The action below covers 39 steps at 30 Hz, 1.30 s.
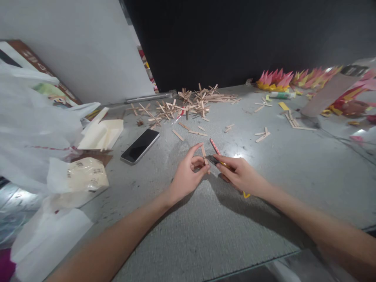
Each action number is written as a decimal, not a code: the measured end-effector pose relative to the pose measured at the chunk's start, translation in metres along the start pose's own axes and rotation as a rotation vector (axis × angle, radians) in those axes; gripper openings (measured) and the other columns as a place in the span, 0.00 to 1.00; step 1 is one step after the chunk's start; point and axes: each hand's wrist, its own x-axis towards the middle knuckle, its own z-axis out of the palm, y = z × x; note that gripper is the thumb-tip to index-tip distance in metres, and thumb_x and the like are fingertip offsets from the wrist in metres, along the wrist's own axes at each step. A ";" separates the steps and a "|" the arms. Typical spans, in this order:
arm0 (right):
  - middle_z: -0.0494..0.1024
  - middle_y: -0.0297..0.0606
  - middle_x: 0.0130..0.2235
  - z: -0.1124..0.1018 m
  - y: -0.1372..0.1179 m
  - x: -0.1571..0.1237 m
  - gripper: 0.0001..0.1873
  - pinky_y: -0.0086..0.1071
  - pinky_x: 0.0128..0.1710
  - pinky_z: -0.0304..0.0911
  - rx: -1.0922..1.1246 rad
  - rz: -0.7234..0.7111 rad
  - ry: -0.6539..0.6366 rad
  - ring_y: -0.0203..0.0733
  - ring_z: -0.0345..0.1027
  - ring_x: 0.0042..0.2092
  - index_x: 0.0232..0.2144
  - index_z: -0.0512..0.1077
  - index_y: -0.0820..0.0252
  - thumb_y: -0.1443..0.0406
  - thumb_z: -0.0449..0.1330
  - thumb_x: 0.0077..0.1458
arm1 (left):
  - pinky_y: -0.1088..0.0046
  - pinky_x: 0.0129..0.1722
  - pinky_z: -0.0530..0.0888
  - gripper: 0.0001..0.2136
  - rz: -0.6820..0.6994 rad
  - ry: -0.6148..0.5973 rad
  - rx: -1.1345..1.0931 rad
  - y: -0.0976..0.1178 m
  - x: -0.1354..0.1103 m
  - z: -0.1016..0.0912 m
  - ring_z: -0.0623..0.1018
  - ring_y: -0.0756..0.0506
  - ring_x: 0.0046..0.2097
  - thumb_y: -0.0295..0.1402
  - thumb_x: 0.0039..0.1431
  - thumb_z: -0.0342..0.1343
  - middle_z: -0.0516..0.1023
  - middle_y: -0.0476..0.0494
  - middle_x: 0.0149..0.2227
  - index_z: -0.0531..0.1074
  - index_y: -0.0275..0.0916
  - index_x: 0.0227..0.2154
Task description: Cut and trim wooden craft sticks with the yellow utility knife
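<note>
My left hand (188, 176) pinches a short wooden craft stick (204, 154) between thumb and fingers, holding it tilted just above the grey table (205, 235). My right hand (241, 176) is closed round a small yellow-handled cutter (217, 161), whose dark tip meets the stick. A pink pencil-like stick (214, 145) lies on the table just beyond both hands. A heap of crossed wooden sticks (188, 103) sits at the far middle of the table.
A black phone (140, 145) lies left of my hands. White plastic bags (35, 129) and folded paper boxes (101, 133) crowd the left side. Pink-and-yellow paper flowers (274, 80) line the far right, with loose sticks (263, 135) scattered between.
</note>
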 end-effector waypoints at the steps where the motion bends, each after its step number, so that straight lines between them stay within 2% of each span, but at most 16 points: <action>1: 0.67 0.30 0.24 -0.001 0.001 0.000 0.26 0.28 0.25 0.52 -0.007 -0.006 0.002 0.34 0.53 0.24 0.60 0.73 0.65 0.56 0.50 0.69 | 0.66 0.46 0.77 0.33 -0.016 -0.002 -0.026 0.000 0.000 0.000 0.80 0.48 0.35 0.38 0.63 0.64 0.77 0.49 0.35 0.58 0.44 0.68; 6: 0.73 0.33 0.27 -0.004 0.004 0.000 0.25 0.29 0.27 0.53 -0.130 -0.066 0.018 0.34 0.57 0.25 0.61 0.74 0.63 0.58 0.51 0.70 | 0.66 0.44 0.77 0.35 -0.080 -0.032 -0.137 0.003 0.001 -0.001 0.80 0.48 0.34 0.37 0.60 0.68 0.78 0.49 0.35 0.59 0.43 0.67; 9: 0.75 0.34 0.28 -0.005 0.004 0.000 0.24 0.29 0.28 0.53 -0.201 -0.098 0.026 0.34 0.58 0.24 0.61 0.73 0.60 0.59 0.50 0.70 | 0.66 0.44 0.77 0.34 -0.090 -0.046 -0.124 0.004 0.000 0.001 0.81 0.47 0.35 0.37 0.60 0.67 0.78 0.49 0.34 0.60 0.43 0.66; 14: 0.72 0.31 0.23 -0.007 0.004 -0.004 0.25 0.29 0.26 0.53 -0.264 -0.076 0.097 0.34 0.56 0.22 0.62 0.73 0.60 0.56 0.51 0.71 | 0.67 0.45 0.77 0.33 -0.045 0.033 -0.025 0.002 0.001 0.001 0.81 0.47 0.36 0.36 0.61 0.65 0.79 0.49 0.35 0.59 0.45 0.67; 24: 0.76 0.34 0.25 -0.003 0.007 -0.002 0.24 0.29 0.25 0.51 -0.302 -0.119 0.136 0.34 0.58 0.21 0.61 0.74 0.59 0.56 0.51 0.71 | 0.68 0.45 0.76 0.33 0.015 0.009 0.004 0.002 -0.002 0.002 0.80 0.48 0.36 0.32 0.63 0.63 0.78 0.49 0.36 0.58 0.44 0.68; 33: 0.76 0.34 0.26 -0.002 0.006 -0.002 0.23 0.28 0.25 0.51 -0.325 -0.133 0.094 0.33 0.57 0.21 0.61 0.73 0.59 0.58 0.50 0.71 | 0.67 0.46 0.76 0.33 0.009 0.025 0.047 -0.003 -0.002 0.002 0.81 0.47 0.37 0.34 0.64 0.62 0.79 0.48 0.36 0.57 0.45 0.69; 39: 0.71 0.29 0.24 -0.016 0.010 0.000 0.24 0.28 0.24 0.49 -0.298 -0.128 0.003 0.31 0.53 0.21 0.64 0.72 0.56 0.59 0.52 0.71 | 0.67 0.44 0.76 0.35 -0.016 -0.021 -0.049 -0.001 -0.002 0.001 0.79 0.48 0.35 0.37 0.62 0.65 0.77 0.49 0.34 0.59 0.42 0.69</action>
